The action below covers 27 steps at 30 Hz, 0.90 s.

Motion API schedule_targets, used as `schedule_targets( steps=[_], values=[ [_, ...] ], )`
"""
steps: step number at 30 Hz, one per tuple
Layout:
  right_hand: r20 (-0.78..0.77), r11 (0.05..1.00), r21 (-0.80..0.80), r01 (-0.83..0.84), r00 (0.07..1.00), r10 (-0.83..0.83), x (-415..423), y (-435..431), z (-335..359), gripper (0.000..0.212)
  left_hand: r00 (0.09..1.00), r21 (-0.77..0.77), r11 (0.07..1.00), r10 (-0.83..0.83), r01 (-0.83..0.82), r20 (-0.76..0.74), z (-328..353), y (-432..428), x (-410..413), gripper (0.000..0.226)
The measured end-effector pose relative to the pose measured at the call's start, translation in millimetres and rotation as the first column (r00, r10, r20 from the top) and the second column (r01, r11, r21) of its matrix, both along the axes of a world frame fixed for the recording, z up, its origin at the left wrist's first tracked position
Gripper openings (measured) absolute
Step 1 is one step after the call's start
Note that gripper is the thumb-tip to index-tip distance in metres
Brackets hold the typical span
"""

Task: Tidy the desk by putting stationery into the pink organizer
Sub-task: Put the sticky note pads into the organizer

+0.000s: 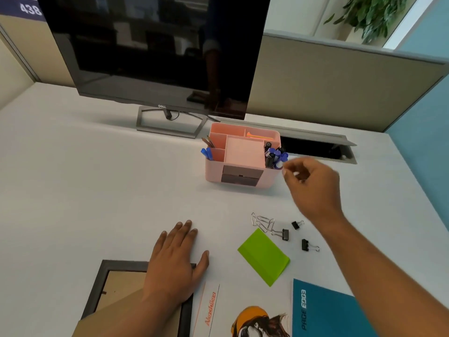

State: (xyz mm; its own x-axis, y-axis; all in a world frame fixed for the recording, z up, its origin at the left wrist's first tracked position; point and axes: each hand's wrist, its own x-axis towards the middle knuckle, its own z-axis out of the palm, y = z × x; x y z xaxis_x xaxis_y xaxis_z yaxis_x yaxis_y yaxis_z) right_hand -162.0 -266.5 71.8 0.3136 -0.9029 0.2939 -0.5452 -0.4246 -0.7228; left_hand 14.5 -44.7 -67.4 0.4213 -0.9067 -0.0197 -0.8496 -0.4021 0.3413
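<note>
Many pens (274,155) crowd the right corner of the pink organizer (213,171), so the curled right hand (313,183), grip unclear, should go gently; left hand (175,261) rests flat.

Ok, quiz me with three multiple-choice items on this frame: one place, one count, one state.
1. Where is the green note pad? A on the blue notebook; B on the bare desk; C in a drawer.
2. How many black binder clips lie loose? A one; B three; C six.
3. How is the left hand? A flat, fingers straight; B gripping a pen; C a fist.
Answers: B, the pad lies on the desk next to the paper clips; B, three clips show; A, it lies flat over the frame corner.
</note>
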Motion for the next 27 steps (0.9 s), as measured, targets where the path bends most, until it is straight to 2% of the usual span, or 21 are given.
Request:
schedule_targets(
  steps=[3, 6, 8, 11, 15, 17, 23, 27],
  values=[
    [-0.104, 0.989, 0.132, 0.066, 0.993, -0.052, -27.0, 47.4, -36.6, 0.011, 1.000, 0.004, 1.000, -0.003, 0.003, 0.006, 1.8, -0.4, -0.5, 0.070],
    [-0.318, 0.953, 0.280, 0.119, 0.948, -0.025, -53.5, 77.9, -69.9, 0.009, 1.000, 0.009, 1.000, -0.006, 0.006, 0.006, 1.2, 0.0, -0.4, 0.070],
    [-0.454, 0.928, 0.340, 0.154, 0.891, 0.018, -66.5, 89.2, -82.0, 0.031, 1.000, 0.011, 1.000, -0.009, 0.009, 0.011, 1.0, 0.3, -0.5, 0.070],
    [-0.562, 0.909, 0.374, 0.185, 0.825, 0.064, -74.3, 98.5, -86.6, 0.065, 1.000, 0.012, 1.000, -0.010, 0.010, 0.012, 1.8, 0.5, -0.9, 0.070],
    [-0.663, 0.930, 0.334, 0.153, 0.739, 0.117, -72.3, 105.2, -93.4, 0.086, 1.000, 0.028, 1.000, -0.009, 0.008, 0.030, -0.6, 0.7, -0.5, 0.067],
    [-0.676, 0.936, 0.324, 0.138, 0.726, 0.127, -69.2, 109.4, -98.4, 0.087, 1.000, 0.031, 0.999, -0.011, 0.010, 0.029, -1.7, 0.9, -0.6, 0.067],
    [-0.594, 0.922, 0.353, 0.157, 0.799, 0.091, -65.0, 115.1, -100.5, 0.065, 0.999, 0.036, 0.999, -0.010, 0.009, 0.032, -2.1, 1.5, -0.9, 0.068],
    [-0.544, 0.948, 0.295, 0.122, 0.837, 0.062, -64.8, 119.4, -100.0, 0.057, 0.999, 0.031, 1.000, -0.006, 0.005, 0.038, -1.3, 1.6, -1.2, 0.068]
  ],
)
